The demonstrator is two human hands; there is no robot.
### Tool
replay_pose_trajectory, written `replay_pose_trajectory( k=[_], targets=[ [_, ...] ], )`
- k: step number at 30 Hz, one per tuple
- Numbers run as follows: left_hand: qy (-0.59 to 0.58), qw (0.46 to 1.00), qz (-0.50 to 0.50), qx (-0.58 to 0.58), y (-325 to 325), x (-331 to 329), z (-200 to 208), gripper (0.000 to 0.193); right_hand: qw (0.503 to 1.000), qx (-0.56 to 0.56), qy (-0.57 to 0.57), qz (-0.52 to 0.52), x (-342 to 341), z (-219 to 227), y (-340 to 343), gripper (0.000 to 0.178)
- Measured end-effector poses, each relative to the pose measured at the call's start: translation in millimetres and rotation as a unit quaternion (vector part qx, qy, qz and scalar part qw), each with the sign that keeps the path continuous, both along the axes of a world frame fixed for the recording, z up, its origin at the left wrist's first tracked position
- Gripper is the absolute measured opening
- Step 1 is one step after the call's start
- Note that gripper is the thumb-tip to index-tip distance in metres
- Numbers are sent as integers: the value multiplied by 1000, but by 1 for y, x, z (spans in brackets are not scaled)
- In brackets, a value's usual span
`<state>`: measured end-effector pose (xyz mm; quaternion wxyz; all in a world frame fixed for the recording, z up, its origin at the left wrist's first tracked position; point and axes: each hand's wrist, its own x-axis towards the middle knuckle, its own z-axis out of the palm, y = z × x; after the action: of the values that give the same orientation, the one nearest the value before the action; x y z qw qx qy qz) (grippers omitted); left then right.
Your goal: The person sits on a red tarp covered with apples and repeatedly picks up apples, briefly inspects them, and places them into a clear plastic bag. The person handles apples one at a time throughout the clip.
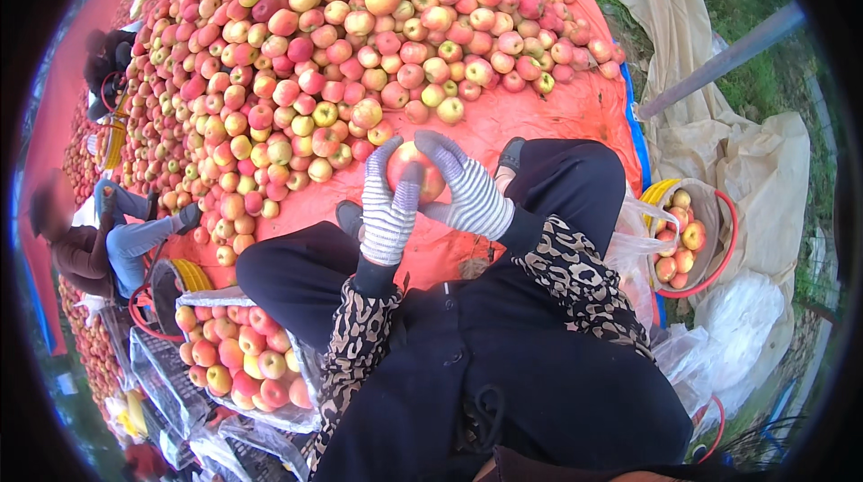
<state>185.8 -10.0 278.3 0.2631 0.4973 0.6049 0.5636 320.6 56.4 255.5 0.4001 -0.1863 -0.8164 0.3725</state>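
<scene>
Between my two gloved hands I hold a red and yellow apple [422, 178], raised over the orange tarp in front of my lap. My left hand [390, 208], in a grey-and-white striped glove, is closed round the apple's left side. Around its right side curve the fingers of my right hand [469, 190], gloved the same way. Part of the apple is hidden behind the fingers. Just beyond my hands spreads a large heap of apples [360, 23], red, pink and yellow-green.
At my left stands a lined crate [310, 365] full of apples, with an empty-looking yellow-ribbed basket [191, 275] behind it. A basket with apples [719, 212] is at my right, beside clear plastic bags [737, 329]. A metal pole [719, 64] slants nearby. Another person [117, 235] sits at far left.
</scene>
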Motion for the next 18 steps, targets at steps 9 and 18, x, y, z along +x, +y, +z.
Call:
replay_pose_trajectory(
  k=[9, 18],
  targets=[
    [-161, 985, 55, -39, -7, -14, -10, 34, 998, -56, -10, 27, 3, 5, -7, 85],
    [-328, 940, -25, -96, -5, -7, -10, 24, 700, -641, 268, 166, 16, -8, 1, 75]
  ],
)
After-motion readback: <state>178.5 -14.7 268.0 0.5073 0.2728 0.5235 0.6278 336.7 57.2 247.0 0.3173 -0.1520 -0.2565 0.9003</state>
